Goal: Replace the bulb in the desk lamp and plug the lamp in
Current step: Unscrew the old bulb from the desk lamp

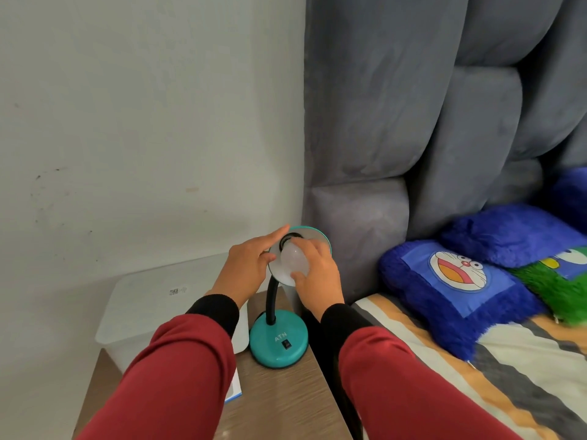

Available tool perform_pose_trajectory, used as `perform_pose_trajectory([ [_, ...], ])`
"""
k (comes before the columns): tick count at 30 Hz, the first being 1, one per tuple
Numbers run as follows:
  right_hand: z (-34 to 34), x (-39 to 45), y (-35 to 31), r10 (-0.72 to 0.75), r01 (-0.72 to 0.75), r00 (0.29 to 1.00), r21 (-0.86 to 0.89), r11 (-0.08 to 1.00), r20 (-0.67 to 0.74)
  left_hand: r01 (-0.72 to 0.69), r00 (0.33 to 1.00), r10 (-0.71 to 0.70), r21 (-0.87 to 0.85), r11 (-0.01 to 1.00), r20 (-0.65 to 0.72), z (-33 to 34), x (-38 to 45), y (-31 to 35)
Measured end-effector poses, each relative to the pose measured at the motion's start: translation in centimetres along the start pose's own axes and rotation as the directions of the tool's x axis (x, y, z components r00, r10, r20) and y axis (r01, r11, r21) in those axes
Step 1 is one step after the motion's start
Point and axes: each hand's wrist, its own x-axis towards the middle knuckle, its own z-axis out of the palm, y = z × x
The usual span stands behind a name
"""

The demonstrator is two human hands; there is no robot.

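Headboard (413, 122) — grey, padded, filled the upper right beside a pale wall (127, 106).

Bed (476, 376) — striped cover, with blue plush cushions (457, 290) against the headboard.

Bench (279, 401) — wood-grain top, just beside the bed; it carried a translucent lidded box (152, 306) at the wall side and the lamp.

Desk lamp (279, 341) — teal round base with a rocker switch, black gooseneck, teal-rimmed shade (313, 241) tipped open toward the camera. No plug or cord end could be made out.

Left hand (246, 265) — fingers (273, 238) straight and pressed together, laid against the shade's rim, steadying it.

Right hand (317, 268) — fingers curled round the bulb, thumb under it.

Bulb (293, 260) — white, frosted, inside the shade with its base at the black socket (287, 241); whether it was seated or loose could not be told.

Step in hand, by judgement: turning the bulb at the socket — fitting or removing was not clear. The next move would call for a steady shade, a straight bulb axis and gentle twisting; plugging in remained undone.
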Motion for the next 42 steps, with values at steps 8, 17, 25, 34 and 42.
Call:
perform_pose_trajectory([
  [8, -0.21, 0.49, -0.17, 0.184, -0.165, 0.982, 0.287, 0.944, -0.042, 0.003, 1.000, -0.003, 0.010, 1.000, 0.010, 0.01, -0.15, 0.39],
  [17, -0.16, 0.07, 0.16, 0.057, -0.063, 0.997, 0.132, 0.989, 0.050, 0.011, 1.000, -0.011, -0.004, 1.000, -0.005, 0.18, -0.01, 0.44],
  [25, 0.18, 0.38, -0.12, 0.061, -0.059, 0.998, 0.088, 0.994, -0.018, 0.010, 1.000, -0.010, -0.007, 1.000, -0.010, -0.19, -0.12, 0.63],
  [34, 0.27, 0.23, 0.57, 0.094, -0.096, 0.995, 0.196, 0.976, 0.016, 0.016, 1.000, -0.016, -0.007, 1.000, -0.018, -0.23, -0.15, 0.71],
  [42, 0.26, 0.20, 0.45, 0.167, -0.133, 0.982, 0.303, 0.944, -0.090, 0.021, 1.000, -0.021, -0.003, 1.000, -0.010, -0.23, -0.19, 0.89],
])
